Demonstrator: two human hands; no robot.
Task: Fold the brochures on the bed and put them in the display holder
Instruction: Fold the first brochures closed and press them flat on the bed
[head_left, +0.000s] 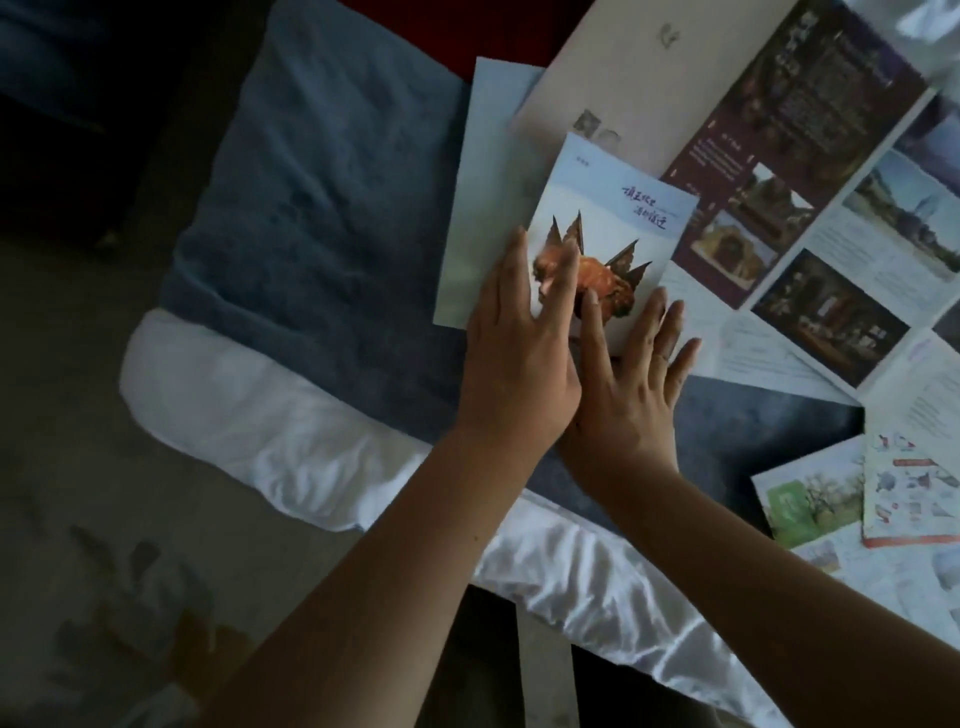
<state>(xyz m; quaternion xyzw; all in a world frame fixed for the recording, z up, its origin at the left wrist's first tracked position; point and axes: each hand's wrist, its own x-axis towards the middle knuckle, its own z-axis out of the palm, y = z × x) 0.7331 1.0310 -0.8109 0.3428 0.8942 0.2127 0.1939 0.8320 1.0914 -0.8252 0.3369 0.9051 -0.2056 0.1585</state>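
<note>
With fingers spread flat, the left hand (511, 345) and right hand (631, 382) press the light, glossy folded brochure (613, 228) onto the bed (311, 218); thin and slippery, it looks easiest pinched at the edge beyond the fingertips.

Left hand (519, 332) flat, palm down, fingers spread; right hand (631, 374) flat beside it, touching, forearms bare.

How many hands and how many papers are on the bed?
Hands: 2, the left hand and right hand, both flat on the folded light-blue brochure.
Brochures I can tell apart: 5 (light-blue, beige, dark purple, green tree, orange-edged).
Total: 7.
</note>
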